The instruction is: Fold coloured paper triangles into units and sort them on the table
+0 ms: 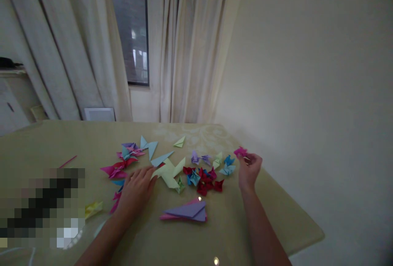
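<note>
My right hand (250, 170) is raised over the table's right side, its fingers pinched on a small bright pink origami piece (241, 152). Palm down among the folded papers, my left hand (138, 184) has its fingers stretched out, the tips against a pale green origami bird (168, 173). Whether those fingertips press on anything beneath is hidden. Beyond them lie light blue folded pieces (162, 158). A cluster of dark red origami flowers (205, 182) sits between my hands, with a light blue one (194, 177) among them. Nearer me is a folded purple paper (192, 210) on pink paper.
Pink and red origami birds (115, 170) lie left of my left hand. Blue pieces (227, 169) and purple ones (195, 157) stand toward the right. The table (233, 233) has its right edge beside my right forearm. A blurred-out dark object (43, 204) is at left.
</note>
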Action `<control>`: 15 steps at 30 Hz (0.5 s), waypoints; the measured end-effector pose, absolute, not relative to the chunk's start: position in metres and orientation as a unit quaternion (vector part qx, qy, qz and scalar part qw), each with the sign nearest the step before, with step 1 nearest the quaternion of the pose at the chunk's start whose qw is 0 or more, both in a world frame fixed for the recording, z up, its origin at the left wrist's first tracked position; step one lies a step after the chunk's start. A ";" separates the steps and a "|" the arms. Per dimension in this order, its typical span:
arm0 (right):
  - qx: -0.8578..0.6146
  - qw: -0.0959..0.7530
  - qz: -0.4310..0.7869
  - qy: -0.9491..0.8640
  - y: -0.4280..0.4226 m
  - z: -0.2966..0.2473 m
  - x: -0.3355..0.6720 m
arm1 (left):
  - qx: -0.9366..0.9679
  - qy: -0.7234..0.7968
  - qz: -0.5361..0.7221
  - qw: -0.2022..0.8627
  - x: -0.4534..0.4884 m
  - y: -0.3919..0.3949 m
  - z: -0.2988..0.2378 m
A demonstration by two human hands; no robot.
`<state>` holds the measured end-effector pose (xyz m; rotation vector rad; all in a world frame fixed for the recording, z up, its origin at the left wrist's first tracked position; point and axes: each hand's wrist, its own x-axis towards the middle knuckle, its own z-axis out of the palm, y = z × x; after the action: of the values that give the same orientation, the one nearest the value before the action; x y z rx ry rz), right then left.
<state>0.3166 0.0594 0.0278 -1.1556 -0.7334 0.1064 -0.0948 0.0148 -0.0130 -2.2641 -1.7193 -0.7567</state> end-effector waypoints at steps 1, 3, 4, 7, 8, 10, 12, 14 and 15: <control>-0.533 0.791 0.056 -0.296 0.064 0.023 0.327 | -0.799 -0.541 -0.249 0.077 -0.091 0.017 -0.017; -0.548 0.793 0.067 -0.259 0.071 0.015 0.341 | -0.852 -0.470 -0.230 0.033 -0.081 0.022 -0.024; -0.558 0.785 0.072 -0.258 0.073 0.011 0.344 | -0.864 -0.453 -0.219 0.017 -0.076 0.023 -0.027; -0.573 0.760 0.089 -0.294 0.075 0.006 0.345 | -0.857 -0.476 -0.196 -0.006 -0.068 0.026 -0.031; -0.573 0.753 0.095 -0.309 0.075 0.006 0.343 | -0.848 -0.494 -0.191 -0.005 -0.068 0.026 -0.031; -0.577 0.740 0.097 -0.331 0.074 0.006 0.341 | -0.822 -0.540 -0.182 0.010 -0.074 0.025 -0.029; -0.603 0.710 0.062 -0.359 0.072 0.007 0.343 | -0.786 -0.591 -0.175 0.035 -0.081 0.024 -0.026; -0.639 0.668 0.014 -0.381 0.070 0.006 0.347 | -0.757 -0.628 -0.172 0.057 -0.087 0.023 -0.022; -0.656 0.649 -0.004 -0.386 0.070 0.005 0.350 | -0.749 -0.636 -0.172 0.062 -0.089 0.022 -0.021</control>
<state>0.3503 0.0697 0.0046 -1.4903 -0.8775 -0.0085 -0.0894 0.0223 -0.0206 -2.2650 -1.9236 -0.5210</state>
